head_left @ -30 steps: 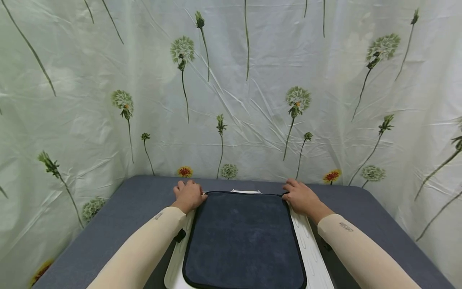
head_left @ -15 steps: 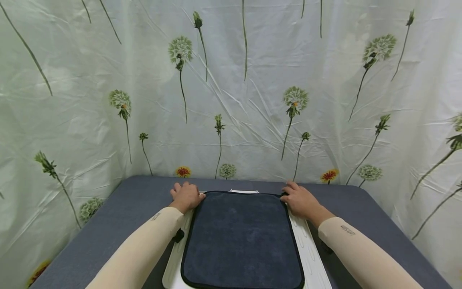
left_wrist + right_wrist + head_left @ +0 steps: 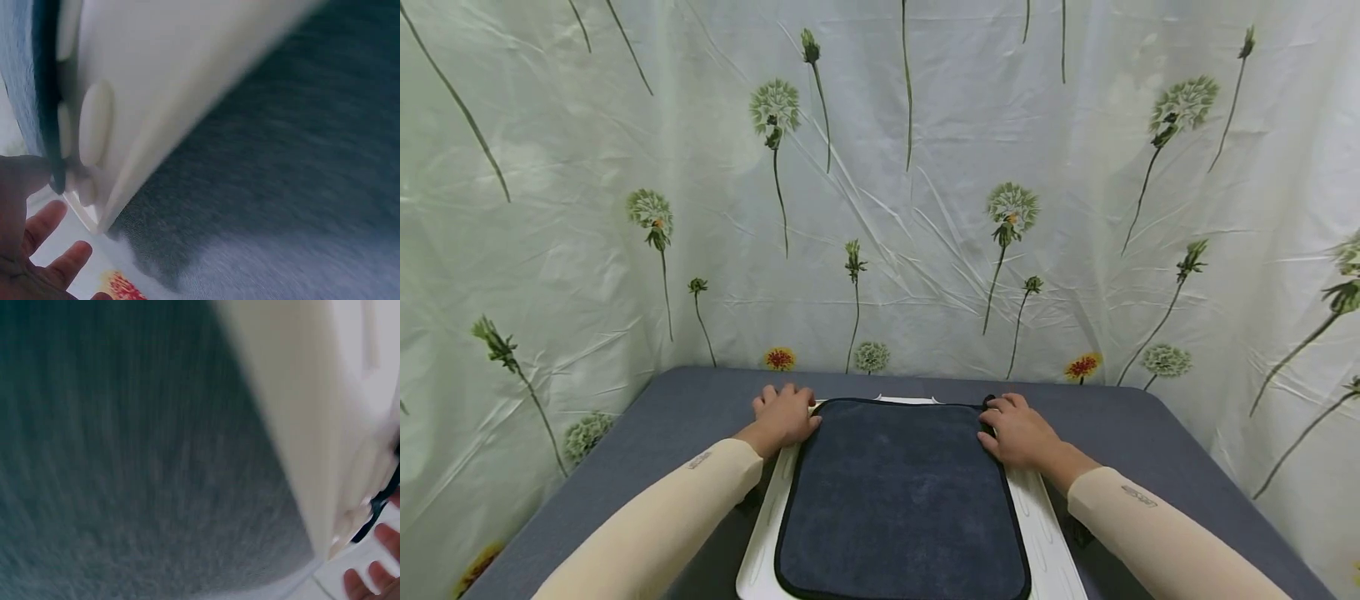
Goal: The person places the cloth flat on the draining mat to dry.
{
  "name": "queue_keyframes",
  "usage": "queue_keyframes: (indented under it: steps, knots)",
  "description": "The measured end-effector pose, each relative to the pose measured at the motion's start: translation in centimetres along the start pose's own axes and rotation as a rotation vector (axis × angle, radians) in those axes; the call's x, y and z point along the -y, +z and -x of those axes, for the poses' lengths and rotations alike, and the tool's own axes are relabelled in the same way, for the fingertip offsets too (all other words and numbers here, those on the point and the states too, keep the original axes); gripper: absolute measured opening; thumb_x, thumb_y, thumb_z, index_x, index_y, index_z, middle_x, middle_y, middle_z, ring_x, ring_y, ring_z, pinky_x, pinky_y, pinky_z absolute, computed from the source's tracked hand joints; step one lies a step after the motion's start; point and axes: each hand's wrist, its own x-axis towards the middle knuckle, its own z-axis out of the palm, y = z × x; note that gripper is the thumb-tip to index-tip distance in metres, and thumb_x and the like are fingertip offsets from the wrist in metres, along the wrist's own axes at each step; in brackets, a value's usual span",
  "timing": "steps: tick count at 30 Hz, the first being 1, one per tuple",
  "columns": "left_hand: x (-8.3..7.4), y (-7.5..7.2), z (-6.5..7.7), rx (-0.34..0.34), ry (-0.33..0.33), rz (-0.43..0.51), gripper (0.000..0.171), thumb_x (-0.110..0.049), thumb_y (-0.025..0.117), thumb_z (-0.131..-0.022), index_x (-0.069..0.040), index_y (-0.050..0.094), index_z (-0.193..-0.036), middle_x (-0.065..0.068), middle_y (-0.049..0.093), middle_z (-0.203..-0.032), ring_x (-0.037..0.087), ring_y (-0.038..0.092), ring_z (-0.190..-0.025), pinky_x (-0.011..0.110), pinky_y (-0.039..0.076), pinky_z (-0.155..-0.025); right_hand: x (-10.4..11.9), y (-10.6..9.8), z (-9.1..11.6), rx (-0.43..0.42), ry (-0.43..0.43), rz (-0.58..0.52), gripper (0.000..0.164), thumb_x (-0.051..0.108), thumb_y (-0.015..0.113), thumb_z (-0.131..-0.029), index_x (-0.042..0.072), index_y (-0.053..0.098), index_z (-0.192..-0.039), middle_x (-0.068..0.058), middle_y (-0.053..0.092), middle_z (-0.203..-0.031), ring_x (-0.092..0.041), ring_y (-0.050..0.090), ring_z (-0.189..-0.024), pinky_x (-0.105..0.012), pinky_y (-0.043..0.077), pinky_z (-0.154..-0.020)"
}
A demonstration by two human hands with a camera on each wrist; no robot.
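Note:
A dark blue seat pad [image 3: 902, 500] with black edging lies flat on a white plastic base [image 3: 1052, 533] in the head view. At the pad's far left corner is my left hand [image 3: 783, 418], its thumb at the edging and the other fingers spread over the base's side. My right hand [image 3: 1021, 433] rests at the far right corner, thumb on the pad's edge, fingers relaxed. Just beyond those fingers a small black loop [image 3: 988, 400] sticks out from the corner. Both wrist views show fingers [image 3: 69, 262] apart from each other beside the base's corner.
Under the base is a grey cloth-covered table [image 3: 700, 400], its far edge close behind the hands. A pale curtain [image 3: 925, 200] printed with dandelions hangs behind it. Raised oval ridges [image 3: 96, 124] run along the white base's side.
Both hands have drawn slightly nearer along the pad's far corners. The right fingers have come off the black loop, which now shows beyond them. The pad and base stay put.

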Motion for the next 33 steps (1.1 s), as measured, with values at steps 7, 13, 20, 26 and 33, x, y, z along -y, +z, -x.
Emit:
queue_keyframes:
  steps: [7,13,20,26,33]
  knots:
    - [0.2,-0.1,3.1,-0.003,0.108,-0.062,0.038,-0.034,0.065,-0.101,-0.016,0.061,-0.134,0.017,0.054,-0.142,0.052,0.04,-0.133,0.069,0.035,-0.104,1.6,-0.7,1.9,-0.002,0.016,-0.027,0.04,0.035,0.064,-0.1,0.008,0.068,-0.128,-0.023,0.059,-0.14,-0.051,0.048,-0.134,-0.064,0.048,-0.101]
    - [1.0,0.1,5.7,-0.014,0.162,-0.036,0.037,-0.036,0.067,-0.099,-0.017,0.064,-0.131,0.015,0.055,-0.143,0.051,0.04,-0.134,0.071,0.034,-0.103,2.9,-1.6,4.0,0.072,0.019,-0.068,0.045,0.038,0.066,-0.099,0.007,0.064,-0.132,-0.023,0.058,-0.14,-0.051,0.047,-0.134,-0.066,0.046,-0.103]
    - [2.2,-0.5,8.5,0.065,0.172,0.062,0.039,-0.043,0.074,-0.092,-0.022,0.066,-0.124,0.014,0.05,-0.149,0.05,0.041,-0.134,0.071,0.034,-0.1,3.2,-2.1,5.9,0.102,0.052,-0.095,0.048,0.039,0.068,-0.097,0.007,0.064,-0.133,-0.023,0.058,-0.139,-0.05,0.049,-0.131,-0.065,0.044,-0.104]
    - [3.1,-1.4,10.3,0.107,0.169,0.129,0.046,-0.045,0.078,-0.088,-0.022,0.066,-0.127,0.013,0.049,-0.151,0.048,0.043,-0.13,0.073,0.035,-0.096,2.7,-1.7,7.1,0.102,0.069,-0.112,0.045,0.035,0.068,-0.098,0.008,0.064,-0.133,-0.02,0.061,-0.136,-0.048,0.051,-0.129,-0.064,0.045,-0.102]
    - [3.9,-1.0,12.1,0.08,0.174,0.132,0.051,-0.048,0.077,-0.088,-0.022,0.064,-0.13,0.011,0.05,-0.15,0.046,0.045,-0.13,0.073,0.036,-0.095,3.2,-2.2,9.1,0.08,0.026,-0.132,0.044,0.037,0.071,-0.096,0.01,0.066,-0.131,-0.021,0.06,-0.137,-0.05,0.05,-0.129,-0.066,0.048,-0.098]
